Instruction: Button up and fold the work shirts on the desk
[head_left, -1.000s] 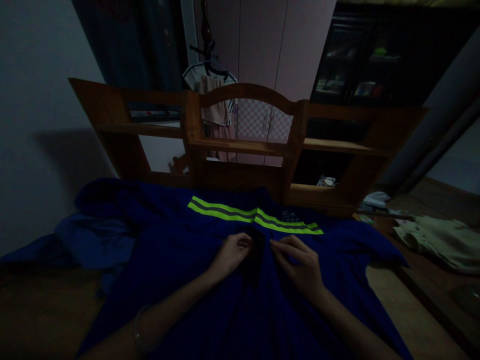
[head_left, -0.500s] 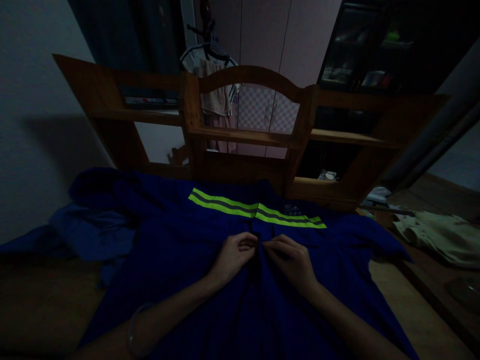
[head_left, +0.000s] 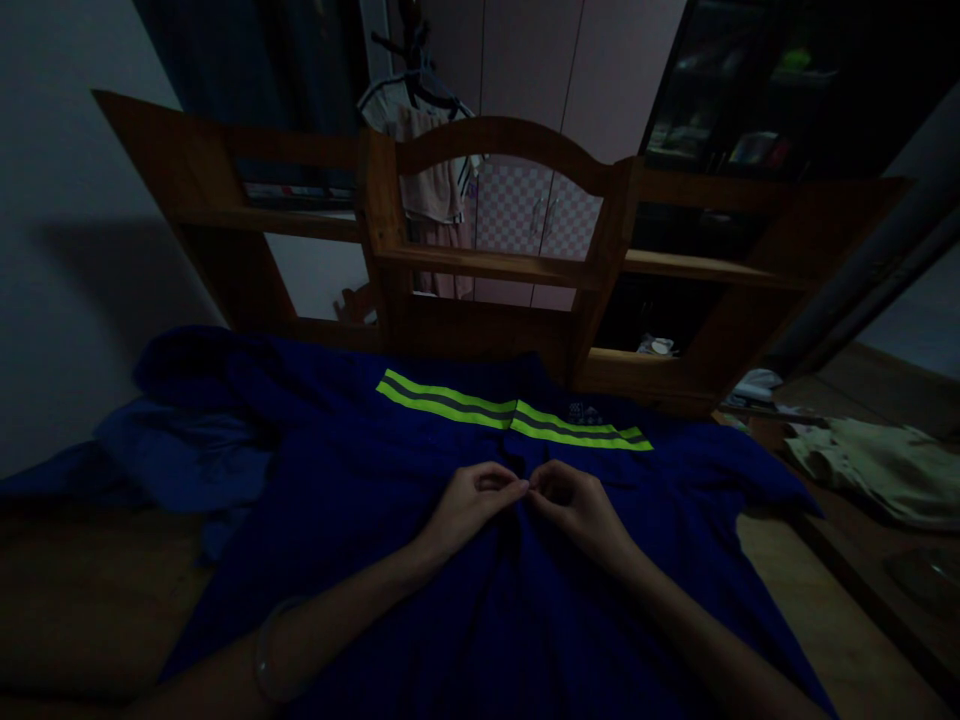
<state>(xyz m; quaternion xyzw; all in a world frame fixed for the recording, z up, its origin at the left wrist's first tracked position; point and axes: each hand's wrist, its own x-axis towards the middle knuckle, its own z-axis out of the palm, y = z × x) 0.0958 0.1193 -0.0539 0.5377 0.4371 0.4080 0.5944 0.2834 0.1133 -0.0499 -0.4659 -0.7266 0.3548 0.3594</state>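
A dark blue work jacket [head_left: 360, 480] lies spread out, front up, with a yellow-green and grey reflective strip [head_left: 450, 403] across its chest. Below the strip, at the jacket's front opening, my two hands meet fingertip to fingertip. My left hand [head_left: 480, 497] pinches the jacket's front edge between thumb and fingers. Opposite it, my right hand [head_left: 574, 505] pinches the other edge. Whether a button sits between the fingertips is too dark and small to tell. A clear bangle [head_left: 264, 655] circles my left wrist.
Behind the jacket stands a wooden shelf unit [head_left: 487, 262]. Crumpled blue cloth [head_left: 172, 460] lies at the left, on the wooden surface [head_left: 90, 590]. Folded pale cloth [head_left: 877, 470] rests at the right. Clothes [head_left: 431, 165] hang on a rack further back, before a pale wardrobe [head_left: 517, 80].
My hands have come together, closing the small gap between their fingertips. My left thumb has moved right, to the right hand's fingertips. The view has shifted slightly.
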